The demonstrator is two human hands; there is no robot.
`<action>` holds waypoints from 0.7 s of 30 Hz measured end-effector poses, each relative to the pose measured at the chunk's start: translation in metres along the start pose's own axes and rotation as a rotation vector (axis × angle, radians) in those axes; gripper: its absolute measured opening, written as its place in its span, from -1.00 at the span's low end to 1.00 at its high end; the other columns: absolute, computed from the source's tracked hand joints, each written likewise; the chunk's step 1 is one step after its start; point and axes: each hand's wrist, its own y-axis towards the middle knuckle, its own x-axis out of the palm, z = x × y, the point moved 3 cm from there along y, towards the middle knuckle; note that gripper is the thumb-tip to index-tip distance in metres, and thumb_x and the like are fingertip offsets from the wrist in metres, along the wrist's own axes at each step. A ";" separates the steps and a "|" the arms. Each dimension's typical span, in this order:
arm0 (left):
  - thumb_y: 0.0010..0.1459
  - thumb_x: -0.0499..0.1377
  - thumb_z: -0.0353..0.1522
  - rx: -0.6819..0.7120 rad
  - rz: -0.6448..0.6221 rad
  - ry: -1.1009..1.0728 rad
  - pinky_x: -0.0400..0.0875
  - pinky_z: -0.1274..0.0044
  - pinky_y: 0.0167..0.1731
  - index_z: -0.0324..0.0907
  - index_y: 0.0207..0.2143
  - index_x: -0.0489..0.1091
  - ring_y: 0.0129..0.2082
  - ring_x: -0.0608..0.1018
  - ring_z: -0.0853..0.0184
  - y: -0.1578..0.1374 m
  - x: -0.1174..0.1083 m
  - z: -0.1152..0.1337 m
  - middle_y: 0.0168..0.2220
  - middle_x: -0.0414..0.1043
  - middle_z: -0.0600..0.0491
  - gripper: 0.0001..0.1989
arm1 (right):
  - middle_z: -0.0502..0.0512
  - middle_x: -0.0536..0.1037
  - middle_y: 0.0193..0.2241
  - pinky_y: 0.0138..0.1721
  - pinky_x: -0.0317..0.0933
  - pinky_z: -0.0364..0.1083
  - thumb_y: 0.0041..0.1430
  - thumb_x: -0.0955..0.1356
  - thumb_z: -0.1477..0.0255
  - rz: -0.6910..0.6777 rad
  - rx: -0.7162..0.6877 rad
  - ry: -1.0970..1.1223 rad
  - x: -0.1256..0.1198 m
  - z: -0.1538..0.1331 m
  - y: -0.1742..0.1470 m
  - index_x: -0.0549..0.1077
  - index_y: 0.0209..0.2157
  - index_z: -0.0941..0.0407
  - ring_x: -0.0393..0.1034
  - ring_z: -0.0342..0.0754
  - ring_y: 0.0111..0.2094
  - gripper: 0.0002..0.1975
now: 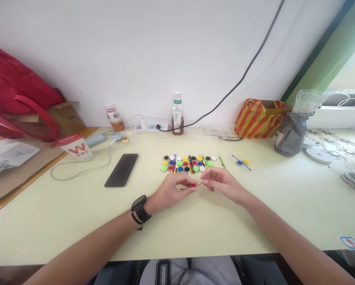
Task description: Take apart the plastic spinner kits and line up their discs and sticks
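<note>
Over the table (207, 229), in front of the coloured pieces, my left hand (174, 188) pinches a small red plastic piece (199, 184) between thumb and fingers. A thin red strip runs from it to my right hand (225, 184), whose thumb and fingertips close on the strip's end. The fingers partly hide the piece. Just beyond my hands lie rows of small round plastic discs (186, 163) in several colours, with slim coloured arrow-like sticks (190, 163) between them. Farther right lie a blue arrow (239, 161) and a yellow one (246, 162), each with a round hub.
A black phone (121, 170) lies left of my hands. Along the wall stand two drink bottles (178, 114), a power strip (153, 126) with cables and a striped bag (262, 118). A grey bag (291, 134) and many small flat parts (334, 142) occupy the right.
</note>
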 end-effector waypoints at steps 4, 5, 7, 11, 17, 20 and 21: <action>0.27 0.32 -0.24 -0.051 -0.067 -0.160 0.56 0.37 0.01 -0.22 -0.08 0.57 -0.09 0.65 0.21 0.000 0.002 0.003 -0.08 0.61 -0.12 -0.74 | 0.01 0.48 -0.39 -0.35 0.29 -0.10 0.30 0.43 0.27 -0.001 -0.033 -0.006 0.000 0.001 0.001 0.50 -0.21 0.10 0.35 -0.15 -0.44 -0.82; 0.29 0.30 -0.24 -0.068 -0.082 -0.196 0.55 0.37 0.02 -0.22 -0.07 0.57 -0.07 0.64 0.20 0.000 0.003 0.003 -0.06 0.61 -0.13 -0.73 | 0.02 0.49 -0.36 -0.34 0.30 -0.09 0.31 0.42 0.27 -0.002 -0.041 -0.002 0.000 0.001 0.001 0.50 -0.19 0.09 0.35 -0.15 -0.44 -0.82; 0.30 0.30 -0.24 -0.095 -0.084 -0.249 0.54 0.37 0.02 -0.23 -0.08 0.58 -0.07 0.64 0.20 0.002 0.002 0.003 -0.08 0.61 -0.13 -0.74 | 0.04 0.50 -0.25 -0.32 0.33 -0.07 0.32 0.41 0.26 0.027 -0.068 -0.004 -0.002 0.004 0.002 0.46 -0.07 0.05 0.38 -0.14 -0.42 -0.77; 0.16 0.41 -0.26 -0.150 0.013 -0.308 0.56 0.42 -0.04 -0.23 -0.17 0.56 -0.17 0.65 0.27 0.006 -0.001 -0.005 -0.19 0.61 -0.06 -0.74 | 0.07 0.46 -0.13 -0.28 0.35 -0.05 0.33 0.40 0.28 0.233 -0.206 -0.190 -0.006 0.006 0.001 0.36 0.14 -0.03 0.39 -0.11 -0.37 -0.62; 0.09 0.46 -0.26 -0.205 0.092 -0.355 0.58 0.41 -0.07 -0.24 -0.20 0.55 -0.21 0.66 0.28 0.008 -0.004 -0.010 -0.23 0.62 -0.03 -0.69 | 0.02 0.44 -0.24 -0.32 0.29 -0.08 0.38 0.34 0.31 0.193 -0.278 -0.304 0.002 0.001 -0.004 0.39 0.17 -0.03 0.31 -0.13 -0.41 -0.64; 0.08 0.46 -0.26 -0.201 0.106 -0.375 0.59 0.40 -0.07 -0.25 -0.21 0.55 -0.22 0.67 0.27 0.009 -0.004 -0.009 -0.24 0.63 -0.03 -0.70 | 0.03 0.45 -0.36 -0.33 0.26 -0.08 0.43 0.28 0.23 0.061 -0.218 -0.303 0.005 0.002 -0.004 0.53 -0.31 0.07 0.30 -0.13 -0.46 -0.70; 0.08 0.46 -0.27 -0.200 0.114 -0.382 0.59 0.40 -0.07 -0.25 -0.22 0.55 -0.22 0.67 0.28 0.009 -0.004 -0.008 -0.25 0.63 -0.03 -0.70 | 0.03 0.43 -0.46 -0.35 0.24 -0.08 0.46 0.24 0.21 0.006 -0.191 -0.290 0.005 0.004 -0.004 0.46 -0.50 0.10 0.29 -0.12 -0.48 -0.54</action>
